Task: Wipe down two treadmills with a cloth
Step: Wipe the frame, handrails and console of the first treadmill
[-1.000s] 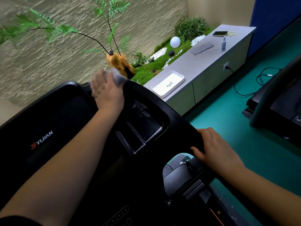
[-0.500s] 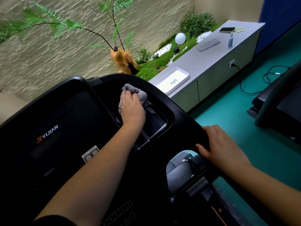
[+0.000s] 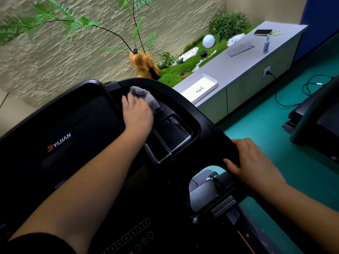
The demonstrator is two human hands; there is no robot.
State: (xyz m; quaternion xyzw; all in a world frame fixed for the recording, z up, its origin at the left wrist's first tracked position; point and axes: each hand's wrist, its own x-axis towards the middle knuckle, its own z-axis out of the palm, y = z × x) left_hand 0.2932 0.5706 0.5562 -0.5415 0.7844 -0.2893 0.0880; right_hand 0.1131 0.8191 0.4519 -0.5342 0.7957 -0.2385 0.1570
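A black treadmill console (image 3: pixel 77 129) with a YIJIAN logo fills the lower left of the head view. My left hand (image 3: pixel 137 111) holds a crumpled grey cloth (image 3: pixel 146 97) against the console's upper tray area, just right of the screen and above a recessed pocket (image 3: pixel 172 132). My right hand (image 3: pixel 251 160) grips the curved black right handrail (image 3: pixel 207 121), thumb under the rail. A second treadmill (image 3: pixel 319 116) shows partly at the right edge.
A grey cabinet (image 3: pixel 238 68) runs along the back right, carrying a white tray (image 3: pixel 199 87), a spray bottle (image 3: pixel 266 44), a phone (image 3: pixel 262 32) and a flat grey cloth (image 3: pixel 240 49). Fern plants and moss sit behind the console. Cables lie on the green floor (image 3: pixel 271 125).
My left hand with the cloth came down from the console's top rim into the tray area, then slid slightly back up and left. My right hand stays on the handrail.
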